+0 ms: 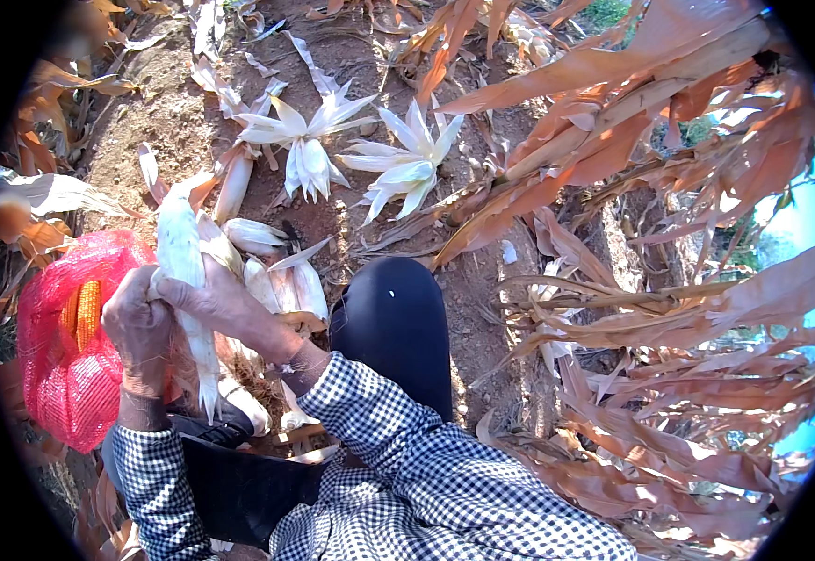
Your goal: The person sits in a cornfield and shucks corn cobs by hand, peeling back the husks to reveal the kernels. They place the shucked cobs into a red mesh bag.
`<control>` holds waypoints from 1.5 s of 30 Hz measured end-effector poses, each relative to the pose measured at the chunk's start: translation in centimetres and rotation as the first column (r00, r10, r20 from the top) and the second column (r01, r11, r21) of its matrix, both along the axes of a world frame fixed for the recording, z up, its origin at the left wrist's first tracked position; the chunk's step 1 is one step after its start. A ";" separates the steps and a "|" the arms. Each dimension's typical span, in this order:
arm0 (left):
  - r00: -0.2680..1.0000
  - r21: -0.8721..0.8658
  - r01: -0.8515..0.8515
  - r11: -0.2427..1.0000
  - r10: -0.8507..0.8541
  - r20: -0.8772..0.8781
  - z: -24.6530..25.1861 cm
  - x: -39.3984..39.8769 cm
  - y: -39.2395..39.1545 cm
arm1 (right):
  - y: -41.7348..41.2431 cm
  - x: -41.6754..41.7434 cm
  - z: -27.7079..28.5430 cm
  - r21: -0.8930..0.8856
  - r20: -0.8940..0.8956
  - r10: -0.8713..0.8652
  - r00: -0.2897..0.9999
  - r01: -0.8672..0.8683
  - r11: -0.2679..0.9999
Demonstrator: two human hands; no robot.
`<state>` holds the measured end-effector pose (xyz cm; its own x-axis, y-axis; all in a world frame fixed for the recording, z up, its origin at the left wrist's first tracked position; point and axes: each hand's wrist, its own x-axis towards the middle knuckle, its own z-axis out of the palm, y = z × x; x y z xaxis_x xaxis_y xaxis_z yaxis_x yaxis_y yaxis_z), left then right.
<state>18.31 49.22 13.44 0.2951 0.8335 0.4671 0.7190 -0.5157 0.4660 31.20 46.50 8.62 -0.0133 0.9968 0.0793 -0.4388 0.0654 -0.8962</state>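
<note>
Both my hands meet at one ear of corn in its pale dry husk, left of my knees. My left hand is closed at the husk's left edge, and my right hand grips it from the right with the thumb across it. Beside my left hand stands a red mesh bag with bare orange corn cobs inside. Under and beyond my right hand lie several unopened ears in husks. Part of the pile is hidden by my forearms.
Opened empty husks and another splayed husk lie on the brown soil ahead. Dry corn stalks and leaves lean in from the right. My dark-trousered knee rises beside the pile.
</note>
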 end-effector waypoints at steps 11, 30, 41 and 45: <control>0.830 -0.070 -0.067 0.995 0.094 0.549 -6.0 -14.8 12.7 | -3.3 -0.5 3.1 -0.123 0.037 0.595 0.803 -0.587 0.800; 0.763 -0.706 0.638 0.307 -0.371 0.529 -3.1 -0.3 -0.4 | -1.9 2.7 2.3 -0.104 -0.420 -0.148 0.896 0.114 0.988; 0.865 -0.649 0.423 0.633 -0.495 0.082 0.1 -0.5 -1.1 | -1.4 3.1 2.2 -0.270 -0.525 -0.174 0.833 0.031 0.962; 0.868 -0.579 0.383 0.720 -0.495 -0.041 0.6 -0.8 -0.8 | -1.2 3.1 1.9 -0.249 -0.589 -0.161 0.792 0.011 0.968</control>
